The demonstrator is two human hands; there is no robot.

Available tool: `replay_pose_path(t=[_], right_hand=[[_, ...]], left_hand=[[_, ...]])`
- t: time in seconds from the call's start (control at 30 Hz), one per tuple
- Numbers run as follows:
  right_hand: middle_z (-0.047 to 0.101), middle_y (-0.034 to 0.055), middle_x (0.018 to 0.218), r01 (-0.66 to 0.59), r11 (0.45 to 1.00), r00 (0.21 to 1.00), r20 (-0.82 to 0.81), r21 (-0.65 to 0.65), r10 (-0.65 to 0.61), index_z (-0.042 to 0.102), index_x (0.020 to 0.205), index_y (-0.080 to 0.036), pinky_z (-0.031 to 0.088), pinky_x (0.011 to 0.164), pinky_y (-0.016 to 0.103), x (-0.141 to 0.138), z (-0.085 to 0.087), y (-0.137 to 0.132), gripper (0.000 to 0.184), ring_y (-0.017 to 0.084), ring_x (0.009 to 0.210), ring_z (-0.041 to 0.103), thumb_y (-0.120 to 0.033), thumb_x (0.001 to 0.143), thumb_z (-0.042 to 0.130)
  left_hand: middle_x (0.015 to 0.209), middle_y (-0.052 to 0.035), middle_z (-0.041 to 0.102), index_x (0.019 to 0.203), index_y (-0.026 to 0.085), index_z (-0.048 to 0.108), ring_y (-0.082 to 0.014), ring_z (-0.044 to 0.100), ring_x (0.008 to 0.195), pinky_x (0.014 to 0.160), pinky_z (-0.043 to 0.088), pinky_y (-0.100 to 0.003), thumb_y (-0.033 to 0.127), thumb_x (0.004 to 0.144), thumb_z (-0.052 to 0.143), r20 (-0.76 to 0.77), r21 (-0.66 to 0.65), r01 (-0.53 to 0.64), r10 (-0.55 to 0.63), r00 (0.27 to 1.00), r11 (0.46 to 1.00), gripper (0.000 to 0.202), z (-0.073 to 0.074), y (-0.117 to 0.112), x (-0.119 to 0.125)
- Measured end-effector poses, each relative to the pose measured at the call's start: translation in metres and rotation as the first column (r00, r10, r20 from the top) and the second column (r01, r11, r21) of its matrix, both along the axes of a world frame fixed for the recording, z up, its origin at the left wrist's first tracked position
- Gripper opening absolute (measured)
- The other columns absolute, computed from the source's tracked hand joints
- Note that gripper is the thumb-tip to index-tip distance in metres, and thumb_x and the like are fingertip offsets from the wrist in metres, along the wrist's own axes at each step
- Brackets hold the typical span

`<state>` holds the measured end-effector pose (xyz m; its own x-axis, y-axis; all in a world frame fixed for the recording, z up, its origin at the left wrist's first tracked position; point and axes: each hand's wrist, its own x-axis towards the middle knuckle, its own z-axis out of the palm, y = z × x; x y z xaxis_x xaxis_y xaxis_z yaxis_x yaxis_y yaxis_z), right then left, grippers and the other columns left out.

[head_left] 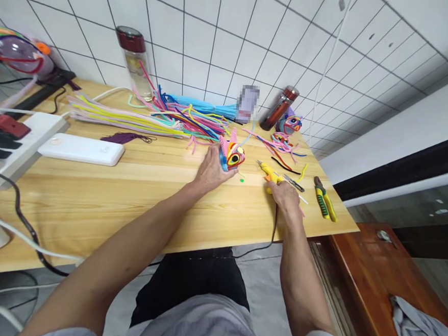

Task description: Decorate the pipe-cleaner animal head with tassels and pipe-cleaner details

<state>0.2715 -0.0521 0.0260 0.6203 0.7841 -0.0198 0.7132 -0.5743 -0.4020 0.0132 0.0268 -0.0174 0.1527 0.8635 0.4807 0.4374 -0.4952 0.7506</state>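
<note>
Tiled wall (225,45) backs the desk (130,197); near its right edge, left hand (210,171) fingers clasp a toy (233,154), right hand (287,197) fingers grip a glue gun (266,171).

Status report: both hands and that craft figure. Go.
Left hand gripping pipe-cleaner figure at the table. Right hand gripping glue gun, nozzle towards the figure. Pliers lie right of it, apart.

Single head-worn view, looking forward and down over wooden table (129,202) toward tiled wall (225,40). Close range, wide-angle: both forearms, lap and floor in frame. No second view.
</note>
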Motion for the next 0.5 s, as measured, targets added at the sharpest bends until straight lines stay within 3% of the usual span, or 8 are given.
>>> replay_pose_path(t=[0.1, 0.17, 0.2, 0.23, 0.3, 0.33, 0.4, 0.5], right_hand=[[0.075, 0.0129, 0.073, -0.008, 0.998, 0.999, -0.051, 0.057, 0.011, 0.065, 0.073, -0.023, 0.054, 0.084, 0.043, 0.001, 0.007, -0.008, 0.026, 0.034, 0.09, 0.075, -0.043, 0.09, 0.061], [0.07, 0.0057, 0.068, -0.012, 0.981, 0.991, -0.125, 0.195, 0.037, 0.059, 0.078, -0.025, 0.054, 0.075, 0.039, -0.003, 0.012, -0.023, 0.025, 0.027, 0.076, 0.071, -0.046, 0.092, 0.055], [0.068, 0.0026, 0.069, -0.01, 0.949, 0.979, -0.191, 0.316, 0.074, 0.057, 0.082, -0.026, 0.054, 0.071, 0.037, -0.006, 0.015, -0.032, 0.024, 0.024, 0.071, 0.068, -0.048, 0.092, 0.055], [0.067, 0.0003, 0.07, 0.009, 0.872, 0.942, -0.298, 0.489, 0.158, 0.056, 0.086, -0.026, 0.053, 0.067, 0.035, -0.011, 0.018, -0.042, 0.024, 0.022, 0.067, 0.066, -0.05, 0.089, 0.061], [0.066, -0.0022, 0.076, 0.041, 0.717, 0.786, -0.466, 0.695, 0.406, 0.06, 0.095, -0.026, 0.053, 0.064, 0.034, -0.02, 0.025, -0.06, 0.031, 0.019, 0.064, 0.063, -0.049, 0.08, 0.076], [0.065, -0.0021, 0.078, 0.029, 0.692, 0.686, -0.519, 0.721, 0.511, 0.064, 0.1, -0.026, 0.052, 0.062, 0.033, -0.025, 0.027, -0.068, 0.035, 0.018, 0.063, 0.062, -0.047, 0.077, 0.08], [0.062, -0.0017, 0.075, -0.05, 0.719, 0.53, -0.591, 0.694, 0.607, 0.071, 0.107, -0.024, 0.047, 0.057, 0.033, -0.035, 0.028, -0.08, 0.037, 0.017, 0.059, 0.058, -0.047, 0.079, 0.079], [0.065, 0.0, 0.074, -0.095, 0.754, 0.501, -0.623, 0.65, 0.6, 0.076, 0.104, -0.022, 0.046, 0.055, 0.031, -0.047, 0.022, -0.088, 0.03, 0.016, 0.06, 0.057, -0.043, 0.083, 0.078]], left_hand=[[0.146, -0.0187, 0.06, 0.143, 0.021, 0.041, -0.0373, 0.057, 0.146, 0.123, 0.049, -0.054, 0.033, 0.076, 0.09, 0.008, 0.01, 0.003, -0.003, 1.0, 1.0, 0.084, 0.001, 0.0, 0.001], [0.146, -0.0189, 0.06, 0.143, 0.02, 0.042, -0.0374, 0.057, 0.146, 0.123, 0.049, -0.054, 0.032, 0.075, 0.091, 0.016, 0.019, 0.001, -0.002, 1.0, 1.0, 0.085, 0.001, 0.001, 0.001], [0.146, -0.0191, 0.06, 0.144, 0.02, 0.042, -0.0375, 0.056, 0.146, 0.123, 0.048, -0.054, 0.032, 0.074, 0.091, 0.018, 0.024, 0.0, 0.0, 1.0, 1.0, 0.086, 0.0, 0.002, 0.002], [0.147, -0.0193, 0.059, 0.144, 0.019, 0.042, -0.0374, 0.056, 0.146, 0.124, 0.048, -0.054, 0.032, 0.074, 0.091, 0.019, 0.028, -0.001, 0.001, 1.0, 1.0, 0.087, 0.0, 0.002, 0.002], [0.146, -0.019, 0.06, 0.145, 0.019, 0.042, -0.0369, 0.057, 0.146, 0.124, 0.048, -0.053, 0.032, 0.074, 0.091, 0.015, 0.035, -0.003, 0.002, 1.0, 0.999, 0.087, -0.002, 0.003, 0.003], [0.146, -0.0187, 0.06, 0.145, 0.019, 0.043, -0.0366, 0.057, 0.145, 0.124, 0.048, -0.053, 0.032, 0.075, 0.091, 0.011, 0.04, -0.003, 0.003, 1.0, 0.999, 0.086, -0.003, 0.003, 0.003], [0.146, -0.0184, 0.06, 0.145, 0.019, 0.043, -0.0364, 0.058, 0.145, 0.124, 0.048, -0.052, 0.033, 0.075, 0.091, 0.004, 0.054, -0.007, 0.007, 1.0, 0.999, 0.085, -0.005, 0.004, 0.004], [0.145, -0.0192, 0.059, 0.145, 0.017, 0.043, -0.0373, 0.058, 0.144, 0.124, 0.047, -0.052, 0.034, 0.075, 0.091, 0.01, 0.067, -0.005, 0.004, 1.0, 0.998, 0.087, -0.007, 0.005, 0.005]])
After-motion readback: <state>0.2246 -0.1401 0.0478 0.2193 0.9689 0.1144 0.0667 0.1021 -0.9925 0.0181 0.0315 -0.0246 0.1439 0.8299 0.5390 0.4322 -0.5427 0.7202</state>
